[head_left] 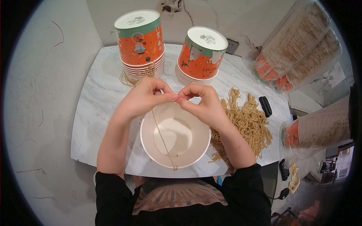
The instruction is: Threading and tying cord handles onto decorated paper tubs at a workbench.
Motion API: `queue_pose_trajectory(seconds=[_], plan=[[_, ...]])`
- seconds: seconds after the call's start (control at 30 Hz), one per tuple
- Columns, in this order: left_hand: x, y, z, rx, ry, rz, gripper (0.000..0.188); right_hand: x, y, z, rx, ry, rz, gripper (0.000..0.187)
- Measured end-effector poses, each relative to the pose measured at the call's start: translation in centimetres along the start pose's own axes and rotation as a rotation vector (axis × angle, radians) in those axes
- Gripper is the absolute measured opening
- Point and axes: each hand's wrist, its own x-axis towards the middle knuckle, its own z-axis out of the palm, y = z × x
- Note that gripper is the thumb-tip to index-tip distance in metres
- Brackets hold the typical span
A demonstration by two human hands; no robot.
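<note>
My left hand (151,97) and my right hand (201,101) meet fingertip to fingertip above the far rim of an open white paper bucket (144,141). Both are closed in a pinch at the end of a thin tan cord (161,136); the bit between the fingertips is mostly hidden. From under my left hand the cord runs across the bucket's mouth to its near rim, where a small knot or loop shows. The bucket stands upright, and its inside looks bare apart from a tiny red speck. Beside my right forearm lies a heap of tan cords (247,122).
Upside-down stacks of orange and green buckets stand behind my hands, one at left (141,45), another at right (201,56). Cords hang by the left stack. A black clip-like object (265,106) lies right of the heap. Plastic-wrapped bucket sleeves (294,37) lean beyond the table's right edge.
</note>
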Motion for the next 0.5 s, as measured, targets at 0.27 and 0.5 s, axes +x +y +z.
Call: queue_pose_trajectory(seconds=[0.27,0.5], plan=[[0.2,-0.1,-0.3,-0.066,-0.017,0.045,0.021,0.2,0.4,0.1,0.102,-0.022,0.057,0.012],[-0.1,0.4,-0.4,-0.05,0.026,-0.021,0.017,0.2,0.9,0.2,0.12,-0.023,0.071,0.016]])
